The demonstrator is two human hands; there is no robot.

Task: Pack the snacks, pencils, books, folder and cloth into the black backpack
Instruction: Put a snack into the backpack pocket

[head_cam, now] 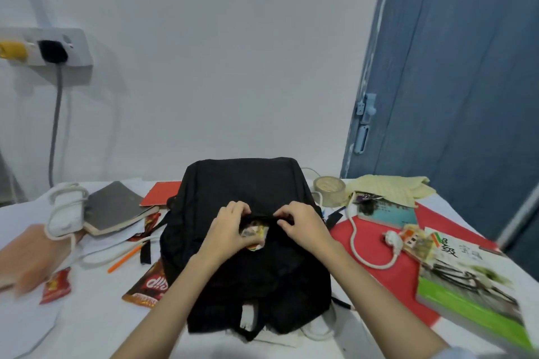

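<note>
The black backpack lay flat on the worktop, nearest the camera. The left hand pinched a small snack packet at the pocket mouth; the right hand had its fingers curled on the pocket's edge. If that edge slipped, the packet could probably snag and fall out. Books, cloth and other snacks lay unpacked around.

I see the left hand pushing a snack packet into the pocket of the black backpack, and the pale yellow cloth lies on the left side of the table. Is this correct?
Not quite. In the head view the left hand does push a snack packet into the black backpack, but the pale yellow cloth lies at the far right of the table, not the left.
</note>
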